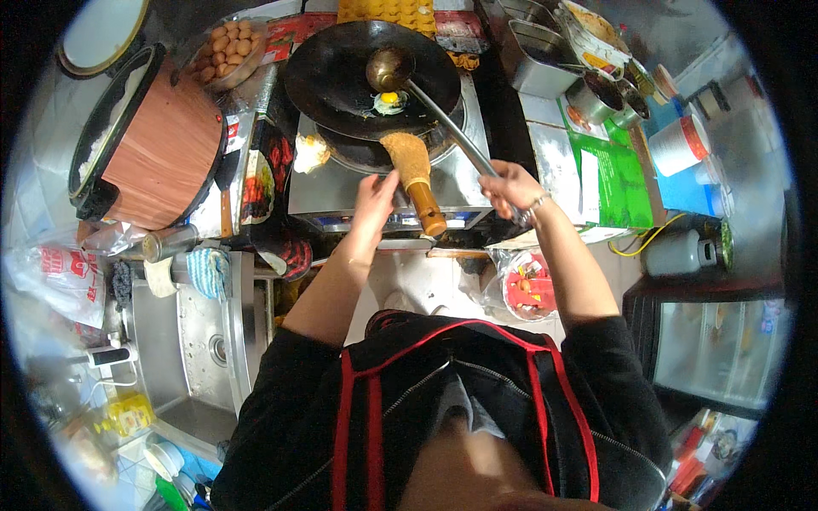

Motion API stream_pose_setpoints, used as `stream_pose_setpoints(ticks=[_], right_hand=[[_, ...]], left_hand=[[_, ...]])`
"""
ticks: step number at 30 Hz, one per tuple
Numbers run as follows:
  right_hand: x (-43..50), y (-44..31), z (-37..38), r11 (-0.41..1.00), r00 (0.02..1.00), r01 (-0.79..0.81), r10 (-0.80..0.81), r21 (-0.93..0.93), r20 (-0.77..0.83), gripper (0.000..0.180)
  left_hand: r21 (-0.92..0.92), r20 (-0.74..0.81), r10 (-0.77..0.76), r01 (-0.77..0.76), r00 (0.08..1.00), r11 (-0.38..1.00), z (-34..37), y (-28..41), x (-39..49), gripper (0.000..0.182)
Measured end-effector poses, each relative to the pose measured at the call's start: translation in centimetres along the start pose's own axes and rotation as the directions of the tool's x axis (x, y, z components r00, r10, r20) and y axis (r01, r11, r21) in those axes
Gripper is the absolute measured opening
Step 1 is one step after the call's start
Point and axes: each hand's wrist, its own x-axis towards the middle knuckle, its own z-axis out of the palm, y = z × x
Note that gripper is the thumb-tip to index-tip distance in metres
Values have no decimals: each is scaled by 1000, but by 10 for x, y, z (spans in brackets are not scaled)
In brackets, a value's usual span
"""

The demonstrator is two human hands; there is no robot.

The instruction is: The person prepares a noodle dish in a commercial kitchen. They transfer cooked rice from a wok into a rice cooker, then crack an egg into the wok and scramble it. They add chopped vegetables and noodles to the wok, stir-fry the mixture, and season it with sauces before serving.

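Observation:
My right hand [511, 186] is closed around the metal handle of a ladle [391, 69], whose bowl is over the black wok [319, 76]. Just below the bowl, a cracked egg [391, 101] with a yellow yolk lies in the wok. The wok's handle, wrapped in tan cloth with a wooden end [424, 204], points toward me. My left hand [377, 195] is beside this handle, fingers extended and apart; it holds nothing. Whitish egg-like residue [311, 153] lies on the steel stove top [313, 191] left of the burner.
To the left stand a rice cooker [160, 147], a bowl of brown eggs [227, 51] and a wooden-handled spatula [225, 191]. A steel sink [198, 345] is lower left. Metal containers [543, 61] stand at right. A lined bin [529, 284] is on the floor.

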Motion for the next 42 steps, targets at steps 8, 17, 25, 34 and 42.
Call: stream_pose_setpoints(ticks=[8,17,25,34,42], right_hand=[[-30,8,8,979,991,28,-54,-202,-123,52],[29,18,15,1000,989,2,2,27,-151,71],[-83,107,-57,910,846,311,-133,275,-516,40],[-290,237,-182,877,648,386,-36,287,-761,33],[-290,245,-228,309,974,205,-154,929,-164,36]], left_hand=[[-390,276,-70,179,959,903,46,-8,44,21],[-397,352,-51,198,935,896,10,-3,25,26],[-230,502,-204,357,841,905,-40,-1,10,60],[289,114,-246,205,963,935,133,-149,-133,24],[95,898,438,-988,33,-122,422,-75,-285,34]])
